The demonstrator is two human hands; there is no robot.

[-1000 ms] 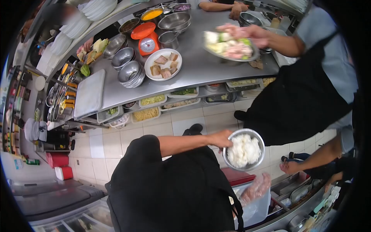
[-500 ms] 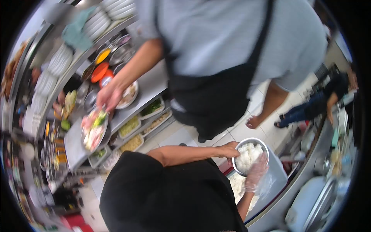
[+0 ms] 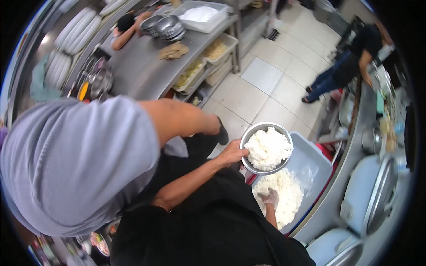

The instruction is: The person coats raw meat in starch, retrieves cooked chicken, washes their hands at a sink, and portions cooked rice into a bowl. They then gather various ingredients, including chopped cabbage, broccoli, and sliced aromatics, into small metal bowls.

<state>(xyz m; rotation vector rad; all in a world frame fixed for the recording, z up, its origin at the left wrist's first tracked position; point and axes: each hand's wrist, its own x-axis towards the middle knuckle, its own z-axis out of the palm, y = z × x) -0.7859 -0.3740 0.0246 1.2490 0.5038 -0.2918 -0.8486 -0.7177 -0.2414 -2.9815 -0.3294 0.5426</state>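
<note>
My left hand (image 3: pixel 234 153) grips the rim of a round metal bowl (image 3: pixel 245 165), thumb over the edge. White rice (image 3: pixel 268 148) is heaped inside the bowl, which is held above one end of a large pale blue-grey tub (image 3: pixel 323 165). Below it, more white rice (image 3: pixel 288 208) lies spread in the tub. On that rice rests my right hand (image 3: pixel 270 198) in a clear plastic glove, its fingers apart and partly sunk among the grains.
A co-worker in a grey shirt (image 3: pixel 80 164) stands close on the left. Another person (image 3: pixel 350 57) is at the right-hand counter. Metal bowls (image 3: pixel 168 29), a brown cloth (image 3: pixel 173 51) and a white container (image 3: pixel 204 15) sit on the steel table. Lidded blue containers (image 3: pixel 359 190) stand at right.
My right hand has gone from the rice in the bowl down to the rice in the tub. My left hand still holds the bowl. The grey-shirted co-worker has shifted left in view.
</note>
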